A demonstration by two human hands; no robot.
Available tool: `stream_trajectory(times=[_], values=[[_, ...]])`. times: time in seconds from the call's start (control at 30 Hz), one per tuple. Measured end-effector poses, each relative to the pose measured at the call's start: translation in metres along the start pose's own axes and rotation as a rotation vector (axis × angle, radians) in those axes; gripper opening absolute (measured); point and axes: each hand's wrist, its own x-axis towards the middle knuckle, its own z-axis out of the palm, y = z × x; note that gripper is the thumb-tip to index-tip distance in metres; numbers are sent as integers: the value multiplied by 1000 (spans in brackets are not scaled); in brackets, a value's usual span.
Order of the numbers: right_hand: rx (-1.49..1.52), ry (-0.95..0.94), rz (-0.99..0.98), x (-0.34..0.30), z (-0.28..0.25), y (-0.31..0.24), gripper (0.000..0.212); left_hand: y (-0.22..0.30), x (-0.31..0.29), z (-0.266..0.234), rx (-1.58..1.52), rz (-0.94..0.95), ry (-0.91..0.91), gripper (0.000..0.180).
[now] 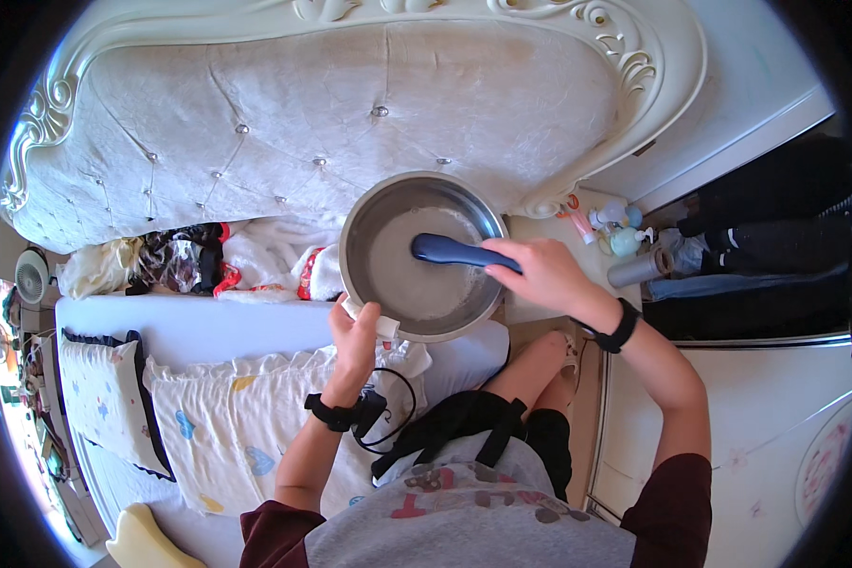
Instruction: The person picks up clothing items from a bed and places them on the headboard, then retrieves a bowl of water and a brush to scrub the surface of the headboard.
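A round metal basin (355,222) with cloudy, slightly foamy water is in front of me, near the padded headboard. At its near-left rim, my left hand (354,333) is closed, with a small white piece (387,328) showing beside the fingers; whether this is a cloth or a handle cover I cannot tell. My right hand (538,270) comes in from the right, closed round the handle of a dark blue brush (445,249). The brush's broad rounded head is over the water inside the basin; its underside is hidden.
A tufted headboard (284,104) spans the far side. Clothes (185,257) and white plush fabric (265,251) lie along it. On the bed are a patterned sheet (227,426) and a pillow (104,398). Bottles (625,239) and a grey cylinder (639,270) stand at the right.
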Motion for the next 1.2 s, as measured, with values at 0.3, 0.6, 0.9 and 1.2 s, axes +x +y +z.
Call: stream_trajectory(times=[0.3,0.6,0.9,1.2], values=[[66,-84,-101,-14,0,-8,25,-1,0,0,-26,8,53,22],[11,114,-19,11,4,1,25,12,-10,8,-24,-20,-41,18],[-4,-97,-69,-10,1,-17,21,7,-9,1,-24,-61,41,20],[-21,14,34,-5,2,-4,25,10,-11,15,-8,-23,-27,21]])
